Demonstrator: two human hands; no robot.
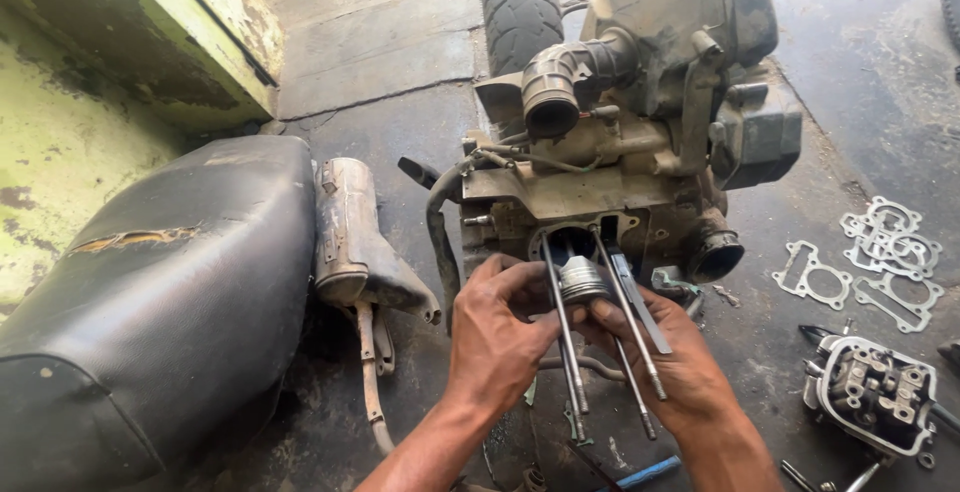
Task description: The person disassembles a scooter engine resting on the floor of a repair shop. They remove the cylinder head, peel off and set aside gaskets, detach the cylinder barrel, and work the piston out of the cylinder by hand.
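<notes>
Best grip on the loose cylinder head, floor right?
Probably take the cylinder head by its two outer side walls, coming from above. It lies flat on the floor with its open, part-filled face up, so the rim is the only clean surface. Both the left hand and right hand are busy at the piston.

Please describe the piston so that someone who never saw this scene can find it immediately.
Find the big grimy grey scooter engine on the concrete floor. At its near end, long steel studs stick out toward the camera. Between them, held by both hands, sits the short round silver metal piston, the only grooved cylinder there.
</notes>
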